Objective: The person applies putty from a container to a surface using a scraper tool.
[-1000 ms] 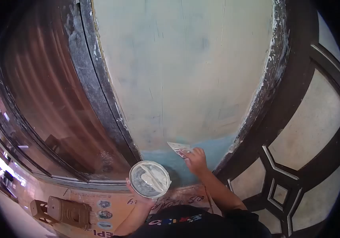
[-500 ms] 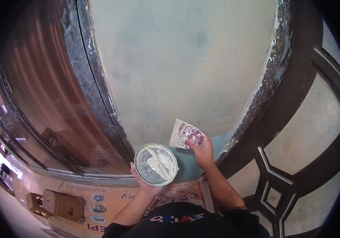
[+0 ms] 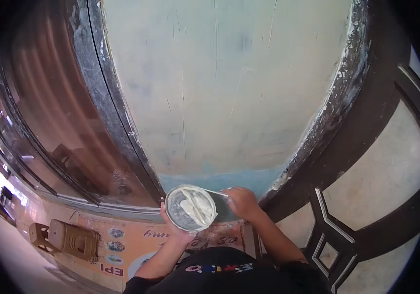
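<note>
My left hand (image 3: pixel 175 227) is wrapped round the side and underside of a round tub (image 3: pixel 175 211), its open top facing me. Thick off-white putty (image 3: pixel 201 208) lies inside in a ridge, with smears on the inner wall. My right hand (image 3: pixel 243 202) grips a flat putty scraper (image 3: pixel 214 191), seen nearly edge-on, its far edge at the tub's upper right rim. Just beyond both hands stands a pale coated panel (image 3: pixel 220 108) with fine vertical lines, and a bluish strip (image 3: pixel 249 180) along its bottom.
Dark, putty-smeared frames (image 3: pixel 327 108) border the panel. To the left is a glass window (image 3: pixel 68 122) with a reddish curtain behind. Brown stacked stools (image 3: pixel 75 240) stand at lower left, near an orange printed banner (image 3: pixel 146 240). A dark, pale-panelled door (image 3: pixel 366 171) is on the right.
My right hand has come down and turned the scraper from face-on to edge-on, bringing it to the tub's rim. The tub stays in my left hand. The view has shifted slightly.
</note>
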`<state>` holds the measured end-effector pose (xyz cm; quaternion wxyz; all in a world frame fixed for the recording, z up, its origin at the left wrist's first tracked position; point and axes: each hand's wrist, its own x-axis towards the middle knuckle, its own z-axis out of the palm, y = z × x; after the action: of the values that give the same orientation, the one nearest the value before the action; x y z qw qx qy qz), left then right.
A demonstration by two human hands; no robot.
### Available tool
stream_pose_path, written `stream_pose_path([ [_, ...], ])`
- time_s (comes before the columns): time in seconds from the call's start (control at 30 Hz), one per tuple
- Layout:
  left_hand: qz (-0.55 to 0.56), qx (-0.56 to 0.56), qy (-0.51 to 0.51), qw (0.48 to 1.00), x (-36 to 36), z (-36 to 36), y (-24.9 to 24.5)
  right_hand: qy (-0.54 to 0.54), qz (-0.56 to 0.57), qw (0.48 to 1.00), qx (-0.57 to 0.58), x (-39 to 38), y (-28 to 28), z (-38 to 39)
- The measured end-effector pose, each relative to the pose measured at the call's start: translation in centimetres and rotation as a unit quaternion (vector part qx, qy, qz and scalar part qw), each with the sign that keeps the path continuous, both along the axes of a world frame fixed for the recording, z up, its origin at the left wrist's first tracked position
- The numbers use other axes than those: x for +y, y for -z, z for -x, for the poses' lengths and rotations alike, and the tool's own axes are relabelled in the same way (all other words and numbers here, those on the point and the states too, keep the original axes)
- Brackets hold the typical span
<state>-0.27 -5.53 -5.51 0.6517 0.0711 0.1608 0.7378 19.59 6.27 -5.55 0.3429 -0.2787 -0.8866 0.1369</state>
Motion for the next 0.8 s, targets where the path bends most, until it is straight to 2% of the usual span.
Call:
stream_pose_path([
  [0.07,-0.014,-0.015,-0.008,1.000,-0.5,0.0,1.6,-0.003,-0.023,0.999,-0.025,0.5,0.4,-0.8],
  [0.13,-0.026,-0.030,-0.001,0.999,-0.7,0.1,2.1,0.109,0.083,0.989,0.053,0.9,0.1,-1.2],
  [0.17,-0.022,-0.032,-0.008,0.999,-0.7,0.0,2.2,0.103,0.088,0.990,0.050,1.1,-0.3,-1.1],
  [0.2,-0.027,-0.031,-0.017,0.999,-0.5,-0.1,2.2,0.051,0.202,0.962,0.175,1.6,-0.9,-1.0],
  [0.23,-0.032,-0.031,-0.025,0.999,-0.2,-0.3,2.1,0.000,0.310,0.905,0.292,2.0,-1.5,-0.9],
  [0.27,-0.025,-0.033,-0.045,0.998,0.3,-0.6,2.4,0.000,0.379,0.870,0.316,2.3,-2.0,-0.6],
  [0.4,-0.075,0.009,-0.072,0.994,1.8,-1.8,1.8,-0.030,0.356,0.910,0.210,3.4,-2.9,0.9],
  [0.43,-0.074,0.006,-0.078,0.994,2.0,-2.3,1.7,-0.034,0.358,0.910,0.206,3.5,-2.6,1.3],
  [0.5,-0.068,0.065,-0.122,0.988,2.3,-3.6,1.1,-0.084,0.430,0.887,0.147,3.3,-2.4,2.2],
  [0.63,-0.039,0.057,-0.122,0.990,2.1,-4.9,2.0,-0.102,0.428,0.888,0.138,2.8,-3.7,1.7],
  [0.67,-0.037,0.044,-0.124,0.991,2.1,-5.1,2.5,-0.091,0.381,0.907,0.155,3.3,-2.8,1.5],
  [0.7,-0.034,0.042,-0.127,0.990,2.1,-5.4,2.6,-0.092,0.384,0.906,0.151,3.1,-3.0,1.2],
  [0.77,-0.054,-0.014,-0.122,0.991,2.2,-5.9,2.6,-0.099,0.364,0.902,0.208,2.9,-4.0,0.9],
  [0.8,-0.033,-0.033,-0.121,0.992,2.1,-6.1,2.7,-0.094,0.359,0.910,0.185,3.1,-3.7,0.5],
])
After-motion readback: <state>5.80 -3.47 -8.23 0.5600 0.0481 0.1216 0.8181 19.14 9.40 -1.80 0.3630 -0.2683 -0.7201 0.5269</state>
